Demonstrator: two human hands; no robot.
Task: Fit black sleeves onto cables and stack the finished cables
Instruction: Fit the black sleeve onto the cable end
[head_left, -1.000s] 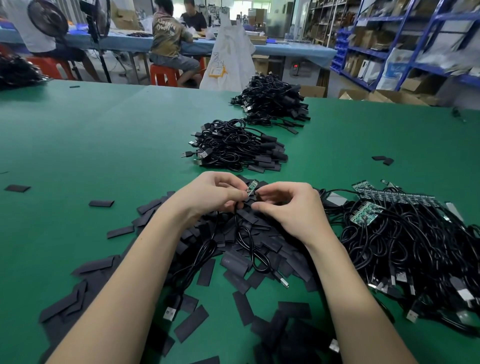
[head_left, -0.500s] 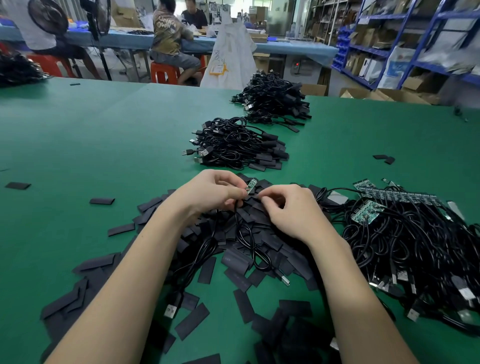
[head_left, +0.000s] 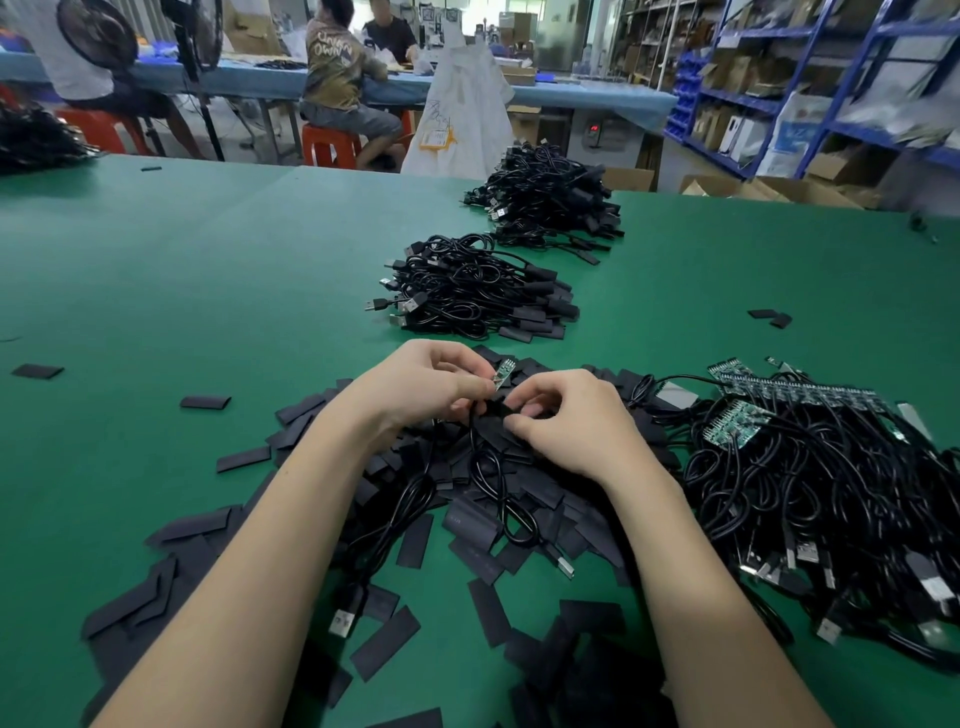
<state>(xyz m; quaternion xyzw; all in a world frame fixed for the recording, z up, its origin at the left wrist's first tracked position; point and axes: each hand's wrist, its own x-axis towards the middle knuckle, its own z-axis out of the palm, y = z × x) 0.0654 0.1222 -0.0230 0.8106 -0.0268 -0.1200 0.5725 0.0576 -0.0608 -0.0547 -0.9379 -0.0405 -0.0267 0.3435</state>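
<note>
Two hands: left hand and right hand meet over the loose sleeves on the green surface.
Left fingers: curled closed; thumb and forefinger pinch the small green circuit board at the end of a cable.
Right fingers: curled closed; thumb and fingertips pinch a black sleeve just below the board. Whether the sleeve is already on the board cannot be told.
Cable in hand: hangs from between both sets of fingers toward the person, looping over the loose sleeves; its metal plug lies on the surface, nearer the person than the right fingers.
Unfinished cables: tangled heap right of the right fingers, green boards showing at its far edge.
Finished stack, near: just beyond both sets of fingers, not touching them.
Finished stack, far: beyond the near stack.
</note>
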